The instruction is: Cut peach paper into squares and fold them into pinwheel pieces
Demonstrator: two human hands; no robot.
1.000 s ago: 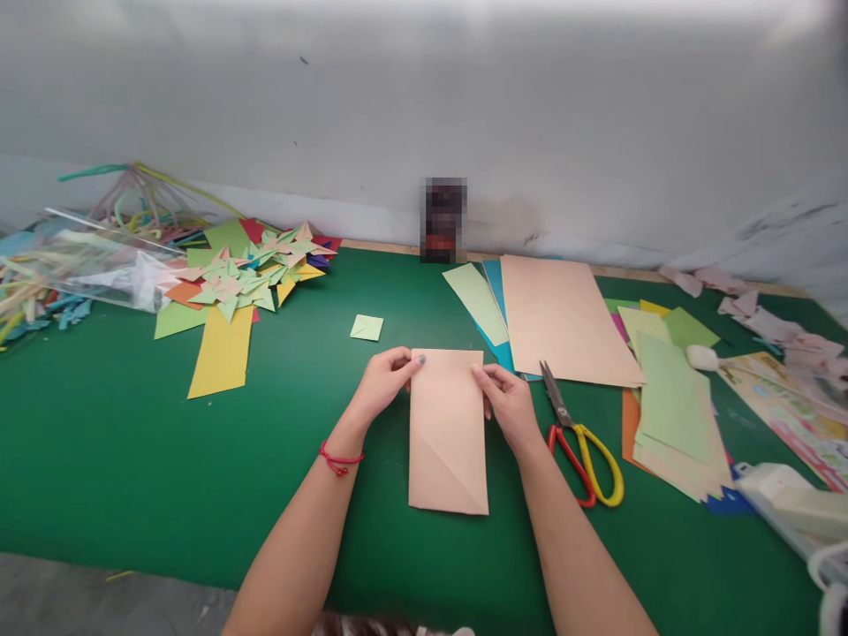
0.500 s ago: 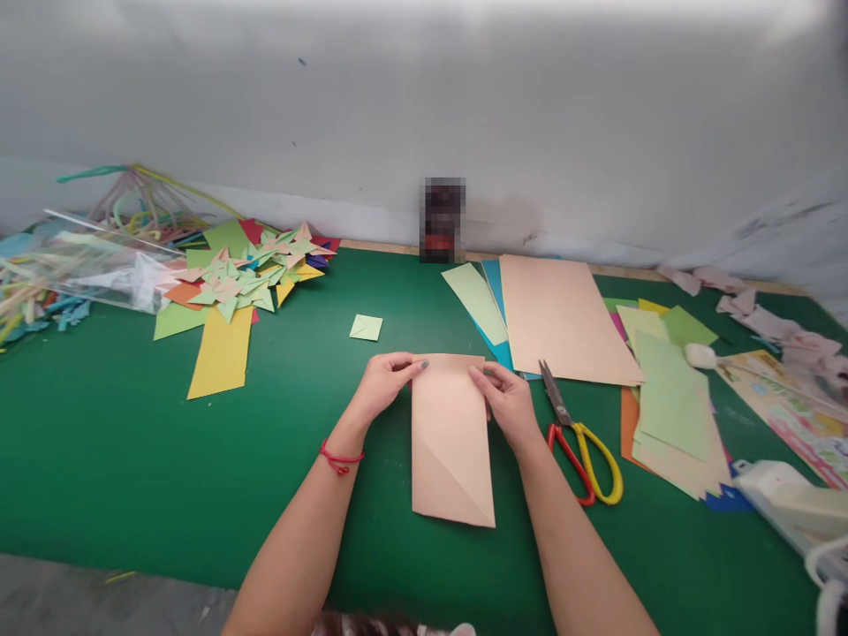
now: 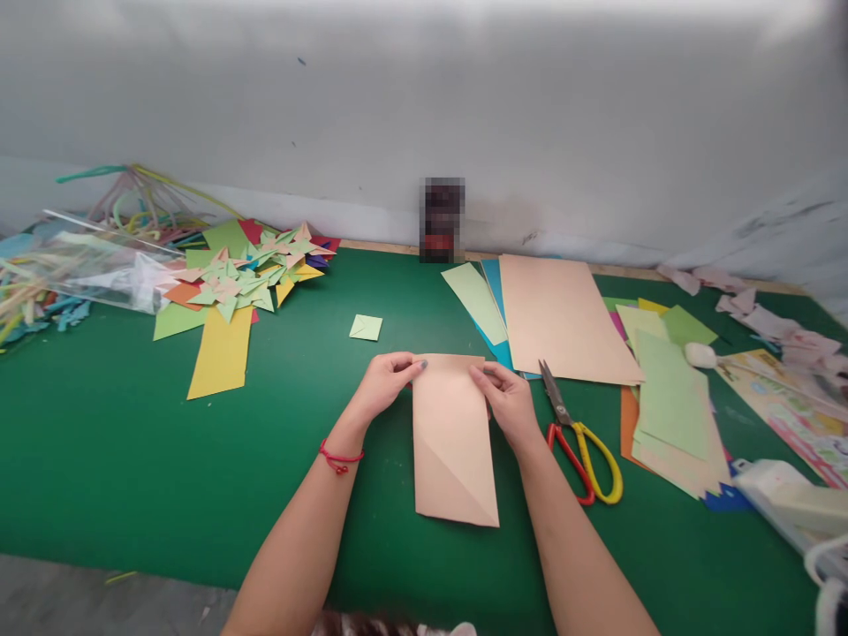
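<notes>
A peach sheet of paper (image 3: pixel 454 433), longer than wide, is held between both hands over the green table. A diagonal crease crosses its lower part. My left hand (image 3: pixel 390 380) pinches the top left corner, thumb on the front face and fingers behind. At the top right edge my right hand (image 3: pixel 507 397) pinches the same sheet, with its other fingers partly hidden behind the paper. Beyond the left hand lies a small folded green paper square (image 3: pixel 366 328). Scissors (image 3: pixel 570 433) with one red and one yellow handle lie to the right of my right hand.
Large peach sheets (image 3: pixel 566 318) lie at the back right, over blue and green paper. Cut green strips (image 3: pixel 672 397) are piled farther right, near a white device (image 3: pixel 788 495). Folded paper stars (image 3: pixel 252 274), a yellow strip (image 3: pixel 222 353) and a clear plastic bag (image 3: pixel 112 261) occupy the left.
The lower end of the peach sheet has shifted slightly to the right. Both hands keep their hold in nearly the same place.
</notes>
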